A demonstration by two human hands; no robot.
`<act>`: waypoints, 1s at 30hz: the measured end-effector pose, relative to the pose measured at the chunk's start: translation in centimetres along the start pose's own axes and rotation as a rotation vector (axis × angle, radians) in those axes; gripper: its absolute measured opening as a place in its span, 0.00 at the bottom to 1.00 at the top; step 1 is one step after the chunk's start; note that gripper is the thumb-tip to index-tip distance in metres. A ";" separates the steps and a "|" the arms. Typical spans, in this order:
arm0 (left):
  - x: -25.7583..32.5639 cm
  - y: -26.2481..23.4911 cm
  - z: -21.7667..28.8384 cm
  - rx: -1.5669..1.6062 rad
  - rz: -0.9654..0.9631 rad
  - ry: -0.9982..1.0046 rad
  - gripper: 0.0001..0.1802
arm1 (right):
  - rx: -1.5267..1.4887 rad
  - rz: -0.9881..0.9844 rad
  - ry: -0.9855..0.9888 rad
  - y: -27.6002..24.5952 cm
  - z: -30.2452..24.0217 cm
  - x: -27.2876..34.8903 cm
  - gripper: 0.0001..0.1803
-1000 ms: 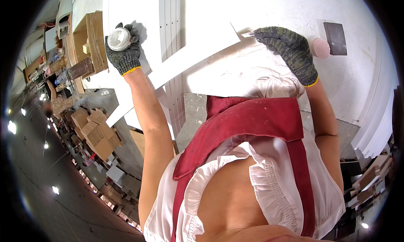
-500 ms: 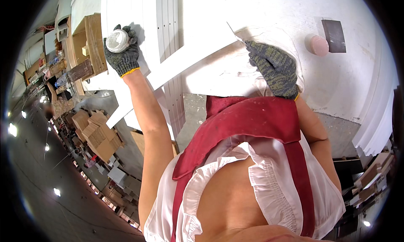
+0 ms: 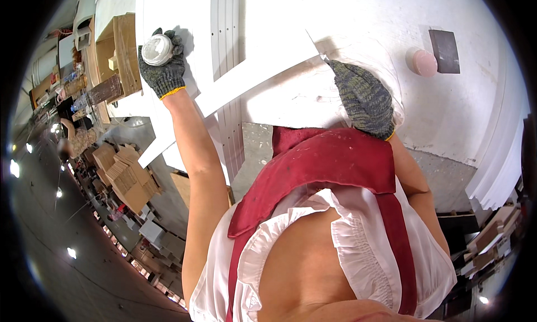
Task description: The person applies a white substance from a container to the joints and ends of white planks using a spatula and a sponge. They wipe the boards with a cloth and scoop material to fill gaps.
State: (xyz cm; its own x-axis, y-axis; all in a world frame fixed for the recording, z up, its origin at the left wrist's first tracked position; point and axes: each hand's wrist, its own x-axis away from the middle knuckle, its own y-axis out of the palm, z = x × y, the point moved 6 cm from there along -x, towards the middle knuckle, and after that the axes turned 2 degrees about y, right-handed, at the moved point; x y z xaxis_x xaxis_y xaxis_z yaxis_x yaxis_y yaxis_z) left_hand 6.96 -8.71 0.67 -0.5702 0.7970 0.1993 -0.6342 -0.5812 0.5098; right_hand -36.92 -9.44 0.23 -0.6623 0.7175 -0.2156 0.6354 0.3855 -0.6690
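Observation:
My left hand (image 3: 166,77), in a dark grey knit glove with a yellow cuff, is closed around a round white open-topped jar (image 3: 157,49) with pale stuff inside. It is over white panels at the far left. My right hand (image 3: 364,96), in a matching glove, grips a thin putty knife (image 3: 315,44), its blade pointing up and left. The blade is close to the right end of a long white strip (image 3: 251,80), which lies slantwise across the panels. The knife's handle is hidden in the glove. Beneath my right hand lies a crumpled white cloth (image 3: 321,106).
A pink round block (image 3: 424,63) sits beside a dark grey rectangular sheet (image 3: 445,51) on the white worktop (image 3: 447,106). Grooved white panels (image 3: 226,42) run along the left. An open cardboard box (image 3: 116,53) stands further left, and stacked white strips (image 3: 498,160) are at the right edge.
My right hand has turned at the wrist and moved slightly down, so the knife's blade sits a little lower. My left hand with the jar has barely moved.

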 end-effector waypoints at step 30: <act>0.0 -0.4 0.0 0.019 0.022 -0.011 0.31 | -0.294 -0.060 0.365 -0.6 0.8 -2.6 0.20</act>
State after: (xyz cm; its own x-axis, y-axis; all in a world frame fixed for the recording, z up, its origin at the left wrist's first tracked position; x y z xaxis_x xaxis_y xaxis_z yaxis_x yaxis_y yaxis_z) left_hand 7.24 -8.52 0.50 -0.5779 0.7859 0.2200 -0.6116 -0.5956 0.5208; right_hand -35.91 -12.03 0.65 -0.5516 0.8258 0.1170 0.7207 0.5425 -0.4316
